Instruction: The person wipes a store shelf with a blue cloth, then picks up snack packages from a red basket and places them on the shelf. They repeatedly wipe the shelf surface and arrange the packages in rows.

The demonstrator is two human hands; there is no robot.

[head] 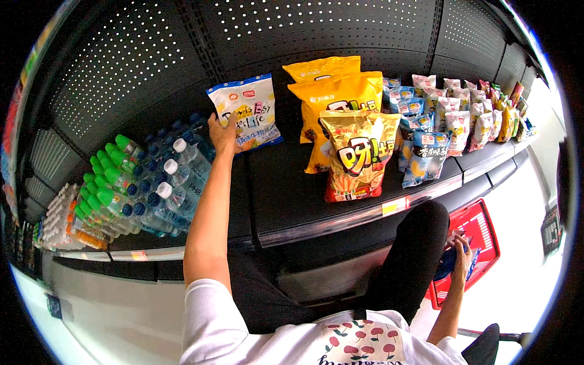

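My left hand (pixel 223 133) grips the lower left side of a white snack bag (pixel 253 109) with blue edges. The bag stands upright on the black shelf (pixel 287 182), between water bottles and yellow bags. Beside my right knee, my right hand (pixel 463 255) is closed around a dark blue package (pixel 445 267), partly hidden by my leg. That hand is over a red plastic shopping basket (pixel 488 228) at the right. Nearest on the shelf stand a gold chip bag (pixel 362 159) and yellow chip bags (pixel 337 93) behind it.
Clear water bottles with white caps (pixel 180 146) stand left of my left forearm, beside bottles with green caps (pixel 105 196). Blue snack bags (pixel 424 157) and small white-pink bags (pixel 457 132) fill the shelf's right part. A price-tag rail (pixel 319 230) runs along the front edge.
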